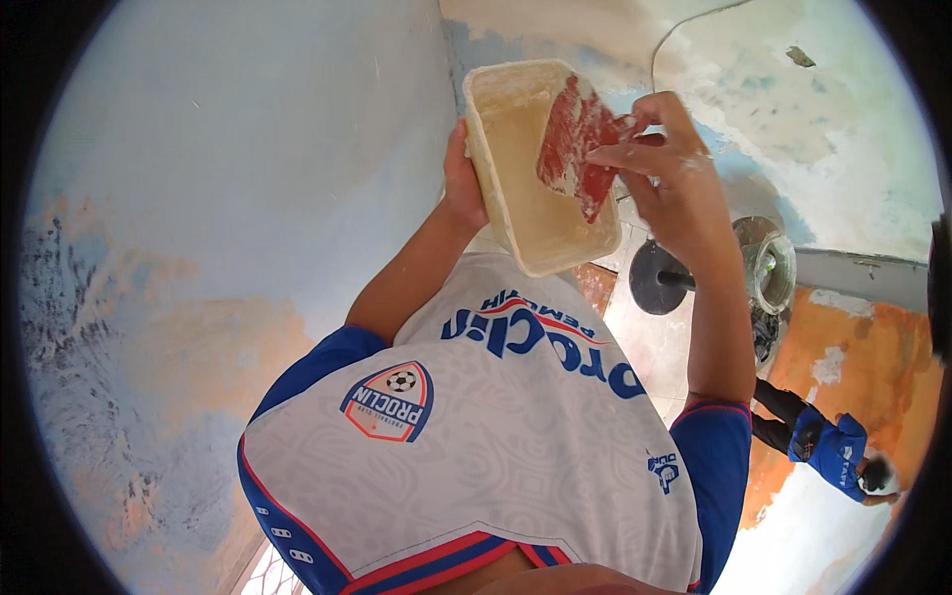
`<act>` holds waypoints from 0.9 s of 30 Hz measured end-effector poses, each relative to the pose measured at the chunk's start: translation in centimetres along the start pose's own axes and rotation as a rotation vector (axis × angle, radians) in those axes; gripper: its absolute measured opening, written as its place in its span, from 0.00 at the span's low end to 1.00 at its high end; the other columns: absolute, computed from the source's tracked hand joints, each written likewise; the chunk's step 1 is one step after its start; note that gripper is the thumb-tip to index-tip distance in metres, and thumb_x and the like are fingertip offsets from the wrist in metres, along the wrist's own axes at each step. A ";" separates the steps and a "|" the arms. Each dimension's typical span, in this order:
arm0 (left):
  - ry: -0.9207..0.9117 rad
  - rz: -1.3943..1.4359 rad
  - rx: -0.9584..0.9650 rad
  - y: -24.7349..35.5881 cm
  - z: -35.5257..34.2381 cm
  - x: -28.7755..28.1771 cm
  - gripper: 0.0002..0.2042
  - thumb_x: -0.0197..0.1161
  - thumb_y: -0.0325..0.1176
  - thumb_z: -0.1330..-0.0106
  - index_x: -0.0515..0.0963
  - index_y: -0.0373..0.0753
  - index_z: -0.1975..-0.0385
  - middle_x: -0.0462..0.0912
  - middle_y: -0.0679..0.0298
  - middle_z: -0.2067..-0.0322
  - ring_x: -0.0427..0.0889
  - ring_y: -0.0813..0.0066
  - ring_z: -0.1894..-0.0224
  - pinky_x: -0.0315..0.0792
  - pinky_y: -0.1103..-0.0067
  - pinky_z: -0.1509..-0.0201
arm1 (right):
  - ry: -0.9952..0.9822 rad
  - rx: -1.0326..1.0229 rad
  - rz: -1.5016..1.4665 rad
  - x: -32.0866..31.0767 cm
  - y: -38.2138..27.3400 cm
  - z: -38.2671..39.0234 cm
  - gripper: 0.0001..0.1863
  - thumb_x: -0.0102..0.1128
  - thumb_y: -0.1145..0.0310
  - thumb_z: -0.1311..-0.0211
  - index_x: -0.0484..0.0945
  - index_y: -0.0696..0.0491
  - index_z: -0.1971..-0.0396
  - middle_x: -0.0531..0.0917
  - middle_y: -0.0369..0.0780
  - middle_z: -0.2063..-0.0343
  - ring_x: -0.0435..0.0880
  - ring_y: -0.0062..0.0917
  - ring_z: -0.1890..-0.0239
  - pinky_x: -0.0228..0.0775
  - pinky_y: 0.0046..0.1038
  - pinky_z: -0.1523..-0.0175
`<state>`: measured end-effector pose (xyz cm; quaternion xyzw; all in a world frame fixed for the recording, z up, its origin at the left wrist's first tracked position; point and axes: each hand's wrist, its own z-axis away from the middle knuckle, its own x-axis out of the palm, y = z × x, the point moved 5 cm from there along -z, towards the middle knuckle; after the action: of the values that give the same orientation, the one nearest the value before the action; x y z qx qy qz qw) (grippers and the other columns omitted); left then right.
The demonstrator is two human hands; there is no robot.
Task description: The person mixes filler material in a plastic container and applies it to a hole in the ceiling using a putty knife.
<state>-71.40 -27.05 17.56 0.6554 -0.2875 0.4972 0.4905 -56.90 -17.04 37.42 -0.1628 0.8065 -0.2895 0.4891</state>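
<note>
A cream rectangular tub (531,169), smeared inside with pale paste, is held up in front of the chest, close to a worn blue wall (248,149). The left hand (461,188) grips its long left side. The right hand (654,149) is closed on a red flat scraper (573,144), whose blade lies inside the tub. Below is a white and blue jersey (476,436) with a shield-shaped badge. On the tiled floor (654,347), near the orange lower wall, stands a fan (764,268).

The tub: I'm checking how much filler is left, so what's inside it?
Inside the tub, a pale cream layer coats the bottom and walls. The red scraper covers part of the upper interior.
</note>
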 end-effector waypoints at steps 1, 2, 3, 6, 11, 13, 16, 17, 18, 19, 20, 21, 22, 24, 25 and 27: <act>0.007 -0.038 0.033 0.3 -0.1 -0.2 0.39 0.35 0.67 0.27 0.62 0.44 0.26 0.71 0.56 0.32 0.74 0.57 0.32 0.70 0.60 0.29 | -0.021 -0.043 0.149 0.4 -0.6 -0.1 0.18 0.64 0.85 0.51 0.91 0.47 0.64 0.79 0.39 0.56 0.81 0.34 0.53 0.80 0.34 0.49; 0.014 -0.076 0.066 0.5 -0.1 -0.3 0.40 0.36 0.68 0.28 0.62 0.44 0.26 0.72 0.56 0.32 0.74 0.57 0.33 0.70 0.59 0.29 | -0.042 -0.086 0.298 0.8 -1.0 -0.1 0.16 0.65 0.82 0.50 0.91 0.46 0.64 0.80 0.39 0.60 0.81 0.34 0.56 0.80 0.35 0.51; 0.016 -0.077 0.063 0.6 -0.1 -0.3 0.40 0.36 0.68 0.28 0.62 0.44 0.26 0.72 0.56 0.32 0.74 0.57 0.33 0.70 0.59 0.29 | -0.041 -0.084 0.296 0.9 -1.2 -0.1 0.16 0.65 0.82 0.50 0.91 0.46 0.64 0.80 0.39 0.60 0.81 0.34 0.56 0.80 0.35 0.51; -0.097 -0.045 0.194 1.4 0.0 0.6 0.42 0.39 0.72 0.30 0.63 0.45 0.27 0.73 0.56 0.34 0.74 0.55 0.34 0.71 0.59 0.30 | -0.113 -0.118 0.317 1.2 -2.2 -0.3 0.13 0.66 0.77 0.49 0.90 0.47 0.64 0.83 0.37 0.65 0.80 0.34 0.61 0.80 0.36 0.56; -0.154 -0.065 0.274 2.4 0.2 0.3 0.43 0.40 0.73 0.31 0.63 0.45 0.27 0.73 0.56 0.33 0.74 0.55 0.34 0.71 0.58 0.30 | -0.075 -0.119 0.206 0.7 -5.2 0.3 0.11 0.64 0.80 0.44 0.85 0.55 0.60 0.85 0.42 0.67 0.83 0.38 0.63 0.77 0.35 0.59; -0.172 -0.065 0.288 2.7 0.1 0.0 0.43 0.41 0.73 0.31 0.63 0.45 0.27 0.73 0.56 0.33 0.74 0.55 0.34 0.71 0.58 0.30 | -0.013 -0.113 0.157 1.7 -4.7 0.9 0.13 0.62 0.81 0.43 0.84 0.55 0.57 0.86 0.43 0.65 0.85 0.39 0.64 0.78 0.35 0.60; -0.192 -0.061 0.306 2.7 0.0 -0.7 0.43 0.41 0.74 0.32 0.63 0.45 0.27 0.72 0.56 0.33 0.74 0.54 0.34 0.71 0.58 0.30 | 0.101 -0.028 0.034 3.3 -4.6 1.2 0.18 0.60 0.82 0.40 0.81 0.54 0.50 0.87 0.45 0.62 0.88 0.42 0.65 0.79 0.35 0.61; -0.200 -0.058 0.309 2.6 -0.2 -1.1 0.44 0.42 0.74 0.32 0.63 0.45 0.27 0.72 0.56 0.33 0.74 0.54 0.34 0.71 0.58 0.30 | 0.153 0.050 -0.044 3.6 -4.2 1.2 0.20 0.61 0.82 0.40 0.79 0.53 0.47 0.87 0.46 0.62 0.89 0.43 0.64 0.79 0.35 0.61; -0.208 -0.053 0.314 2.6 -0.3 -1.4 0.44 0.42 0.74 0.32 0.63 0.45 0.27 0.72 0.56 0.33 0.74 0.54 0.34 0.71 0.58 0.30 | 0.149 0.053 -0.045 3.9 -4.0 1.2 0.20 0.61 0.82 0.40 0.79 0.53 0.47 0.87 0.46 0.62 0.89 0.43 0.64 0.79 0.35 0.61; -0.217 -0.052 0.320 2.7 -0.4 -1.6 0.44 0.42 0.74 0.32 0.63 0.45 0.27 0.72 0.56 0.33 0.74 0.54 0.34 0.71 0.58 0.30 | 0.116 0.132 -0.024 4.4 -3.3 1.1 0.22 0.60 0.82 0.39 0.78 0.53 0.44 0.87 0.48 0.61 0.89 0.43 0.62 0.80 0.35 0.60; -0.227 -0.050 0.324 2.7 -0.5 -2.0 0.44 0.42 0.74 0.33 0.63 0.45 0.27 0.72 0.56 0.33 0.74 0.54 0.34 0.71 0.58 0.30 | 0.082 0.211 -0.003 4.9 -2.7 1.1 0.23 0.60 0.82 0.38 0.76 0.52 0.42 0.87 0.49 0.60 0.89 0.44 0.60 0.80 0.35 0.59; -0.244 -0.042 0.327 2.6 -0.5 -2.5 0.44 0.42 0.75 0.33 0.63 0.45 0.27 0.72 0.56 0.33 0.74 0.54 0.34 0.71 0.58 0.30 | 0.080 0.213 -0.007 5.2 -2.7 1.1 0.23 0.60 0.82 0.38 0.76 0.52 0.42 0.87 0.49 0.60 0.89 0.44 0.60 0.80 0.35 0.59; -0.264 -0.040 0.332 2.6 -0.6 -3.0 0.44 0.43 0.75 0.33 0.63 0.45 0.27 0.72 0.56 0.33 0.74 0.54 0.34 0.71 0.57 0.30 | 0.112 0.213 0.006 5.4 -2.7 1.0 0.23 0.60 0.82 0.38 0.76 0.52 0.42 0.87 0.51 0.61 0.89 0.44 0.60 0.80 0.35 0.58; -0.342 -0.023 0.343 2.4 -0.8 -3.9 0.45 0.43 0.75 0.33 0.63 0.45 0.27 0.72 0.56 0.33 0.74 0.53 0.34 0.71 0.57 0.30 | 0.143 0.210 0.014 5.9 -2.9 1.0 0.23 0.59 0.82 0.37 0.77 0.52 0.42 0.87 0.52 0.61 0.89 0.45 0.59 0.80 0.35 0.57; -0.364 -0.003 0.339 2.1 -0.9 -3.8 0.45 0.43 0.75 0.34 0.63 0.45 0.27 0.72 0.56 0.33 0.74 0.53 0.34 0.71 0.57 0.30 | 0.172 0.198 -0.007 6.1 -3.0 1.2 0.23 0.59 0.81 0.37 0.77 0.52 0.41 0.87 0.52 0.59 0.89 0.45 0.58 0.80 0.35 0.56; -0.418 0.028 0.311 2.0 -0.6 -3.8 0.46 0.44 0.77 0.35 0.63 0.45 0.27 0.71 0.55 0.33 0.74 0.53 0.33 0.71 0.57 0.30 | 0.204 0.182 -0.028 6.6 -2.9 1.2 0.23 0.59 0.81 0.36 0.76 0.52 0.41 0.87 0.52 0.58 0.89 0.46 0.58 0.81 0.36 0.56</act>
<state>-74.66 -27.58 14.72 0.8073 -0.3117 0.3960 0.3070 -58.98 -23.29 34.20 -0.0986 0.8202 -0.3831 0.4133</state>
